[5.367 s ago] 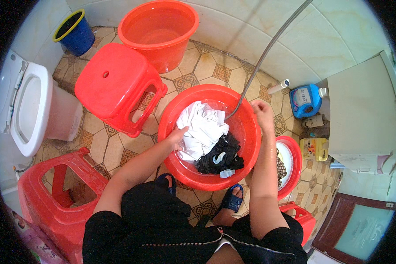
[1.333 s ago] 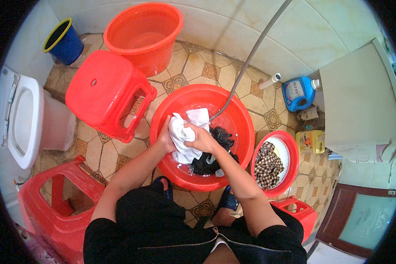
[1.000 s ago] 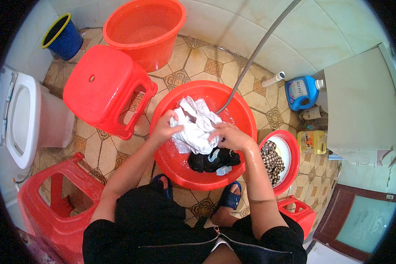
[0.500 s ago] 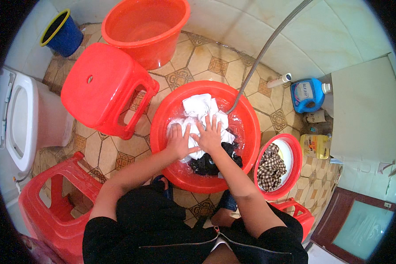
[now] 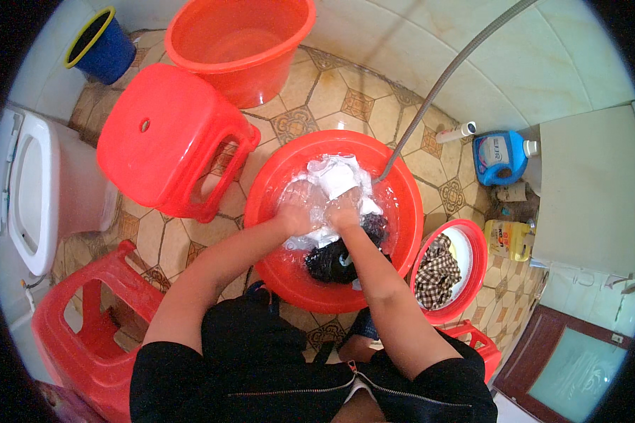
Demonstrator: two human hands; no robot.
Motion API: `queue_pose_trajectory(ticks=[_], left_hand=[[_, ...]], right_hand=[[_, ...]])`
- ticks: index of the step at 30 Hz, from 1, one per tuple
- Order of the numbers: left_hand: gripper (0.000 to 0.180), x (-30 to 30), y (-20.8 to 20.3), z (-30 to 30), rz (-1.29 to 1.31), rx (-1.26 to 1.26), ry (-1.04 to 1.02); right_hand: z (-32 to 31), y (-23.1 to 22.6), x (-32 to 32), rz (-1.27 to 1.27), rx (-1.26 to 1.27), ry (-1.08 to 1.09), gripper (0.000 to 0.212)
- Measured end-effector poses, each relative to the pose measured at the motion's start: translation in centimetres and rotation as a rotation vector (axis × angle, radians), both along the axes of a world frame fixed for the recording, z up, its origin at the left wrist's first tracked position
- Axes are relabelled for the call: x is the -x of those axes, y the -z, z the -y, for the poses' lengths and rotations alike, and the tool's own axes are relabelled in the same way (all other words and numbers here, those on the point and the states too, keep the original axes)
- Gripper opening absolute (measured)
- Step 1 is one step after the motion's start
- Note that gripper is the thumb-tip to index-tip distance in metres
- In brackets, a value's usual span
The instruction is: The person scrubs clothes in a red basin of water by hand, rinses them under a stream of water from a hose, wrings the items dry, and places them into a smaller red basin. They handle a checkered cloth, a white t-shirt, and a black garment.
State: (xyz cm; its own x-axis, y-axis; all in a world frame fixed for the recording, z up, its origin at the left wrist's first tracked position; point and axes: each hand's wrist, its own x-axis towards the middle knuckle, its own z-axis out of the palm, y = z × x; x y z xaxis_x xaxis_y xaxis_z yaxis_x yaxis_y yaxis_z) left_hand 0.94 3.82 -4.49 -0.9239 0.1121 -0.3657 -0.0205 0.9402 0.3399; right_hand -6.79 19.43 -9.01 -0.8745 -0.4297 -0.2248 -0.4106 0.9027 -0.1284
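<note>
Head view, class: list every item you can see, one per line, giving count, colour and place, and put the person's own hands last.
Basin: one, red, centre floor, holding water.
White cloth: one, in the basin under both hands.
Dark cloth: one, black, basin's near side.
Hose: one, grey, running into the basin.
Stools: two, red, left.
Bucket: one, red, top.
Small pail: one, blue, top left.
Small basin: one, red, right, holding checked cloth.
Detergent jug: one, blue, right.
Toilet: one, white, far left.
Left hand, right hand: pressing the white cloth.

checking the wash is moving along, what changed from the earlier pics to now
Both hands, left hand and right hand, came together and pushed the white cloth down into the water of the basin; earlier the right hand was near the hose. Dark cloth, stools and bucket stayed put.
</note>
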Motion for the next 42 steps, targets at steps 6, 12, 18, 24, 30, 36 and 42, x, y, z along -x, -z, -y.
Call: queue_pose_trajectory(ticks=[6,12,18,24,30,36,42], left_hand=[[0.105,0.2,-4.0,0.8,0.047,-0.118,-0.090],[0.103,-1.2,-3.6,2.6,0.126,-0.411,-0.486],[0.070,-1.3,-4.3,4.5,0.167,-0.816,-0.338],[0.048,-2.1,-13.1,6.4,-0.023,-1.076,-0.577],[0.049,-2.5,-13.7,6.5,-0.221,-0.873,-0.700],[0.061,-3.1,-15.3,7.1,-0.132,-0.334,-0.500],[0.068,-4.0,-14.8,5.9,0.104,0.016,-0.266]], right_hand=[[-0.5,-4.5,-0.4,-0.122,0.487,-0.077,0.035],[-1.9,-8.9,-1.5,0.211,0.796,0.128,0.023],[-3.3,-13.7,-1.0,0.505,1.171,0.379,0.019],[-6.2,-21.2,-0.4,0.392,1.339,0.469,0.016],[-9.6,-23.9,1.3,0.363,1.577,0.434,0.018],[-11.1,-21.8,1.6,0.381,1.332,0.415,0.020],[-11.5,-20.1,1.0,0.629,0.714,0.127,0.026]])
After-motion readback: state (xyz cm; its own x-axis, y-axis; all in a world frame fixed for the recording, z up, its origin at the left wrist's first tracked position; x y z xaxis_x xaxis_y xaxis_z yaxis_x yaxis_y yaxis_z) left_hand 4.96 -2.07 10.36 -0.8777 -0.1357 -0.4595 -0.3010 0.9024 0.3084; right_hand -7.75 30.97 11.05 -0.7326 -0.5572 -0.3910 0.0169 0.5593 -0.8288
